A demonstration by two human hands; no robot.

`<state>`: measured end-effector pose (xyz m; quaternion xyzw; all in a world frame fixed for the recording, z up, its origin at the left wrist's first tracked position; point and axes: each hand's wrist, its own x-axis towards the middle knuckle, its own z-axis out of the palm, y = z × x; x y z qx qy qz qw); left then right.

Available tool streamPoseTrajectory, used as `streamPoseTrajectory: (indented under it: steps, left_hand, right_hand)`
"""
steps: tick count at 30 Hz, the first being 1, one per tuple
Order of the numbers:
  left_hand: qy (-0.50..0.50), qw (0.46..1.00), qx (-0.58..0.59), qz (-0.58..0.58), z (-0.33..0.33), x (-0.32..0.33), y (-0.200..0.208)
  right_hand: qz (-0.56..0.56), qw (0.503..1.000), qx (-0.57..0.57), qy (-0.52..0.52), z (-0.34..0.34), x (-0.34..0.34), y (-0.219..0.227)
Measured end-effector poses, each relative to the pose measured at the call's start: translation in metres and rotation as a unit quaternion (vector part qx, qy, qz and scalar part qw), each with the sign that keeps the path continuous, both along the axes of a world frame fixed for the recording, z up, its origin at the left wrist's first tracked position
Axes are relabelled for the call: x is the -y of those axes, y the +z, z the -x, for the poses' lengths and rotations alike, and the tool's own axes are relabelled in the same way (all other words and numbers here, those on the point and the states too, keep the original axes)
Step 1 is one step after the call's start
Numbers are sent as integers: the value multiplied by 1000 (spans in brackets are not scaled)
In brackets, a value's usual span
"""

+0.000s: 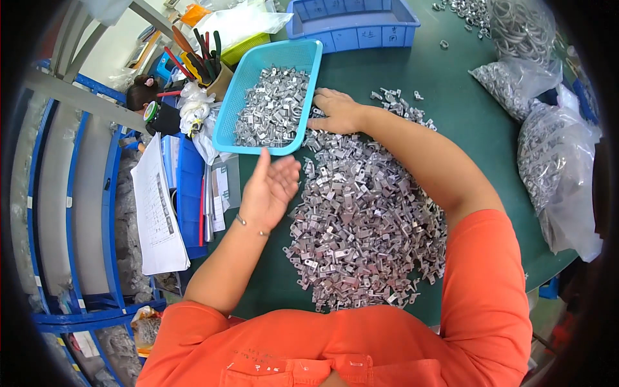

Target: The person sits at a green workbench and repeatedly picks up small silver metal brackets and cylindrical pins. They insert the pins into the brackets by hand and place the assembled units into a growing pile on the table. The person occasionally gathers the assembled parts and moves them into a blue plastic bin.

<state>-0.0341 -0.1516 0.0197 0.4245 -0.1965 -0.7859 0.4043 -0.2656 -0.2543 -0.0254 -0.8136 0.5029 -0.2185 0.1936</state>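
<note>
A large heap of small silver metal clips (361, 226) lies across the middle of the green table. Beyond its left edge stands a light-blue plastic basket (311, 71) partly filled with similar metal parts (271, 103). My left hand (269, 192) is palm up by the basket's near side, thumb at the rim and fingers loosely bent, with nothing seen in it. At the heap's far end, my right hand (340, 113) is palm down with its fingers stretched toward the basket's right wall. What lies under that palm is hidden.
A blue bin (367, 39) sits at the back. Clear bags of metal parts (558, 155) line the right side, with loose rings (474, 14) behind. At left are printed sheets (158, 213), a holder with pliers (209, 61) and blue-edged shelving (71, 206).
</note>
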Motion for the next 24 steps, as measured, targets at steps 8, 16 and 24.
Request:
streamPoseTrajectory:
  steps: [8,16,24]
  left_hand:
    - [-6,865,395,308,-5,10,-15]
    - [-91,767,380,509,7,-8,-29]
    - [-187,683,451,544,14,-2,-29]
  right_hand:
    - [-261,912,257,186,15,-41,24]
    - [-29,914,259,310,10,-125,55]
    - [83,987,120,-61,115,-77,57]
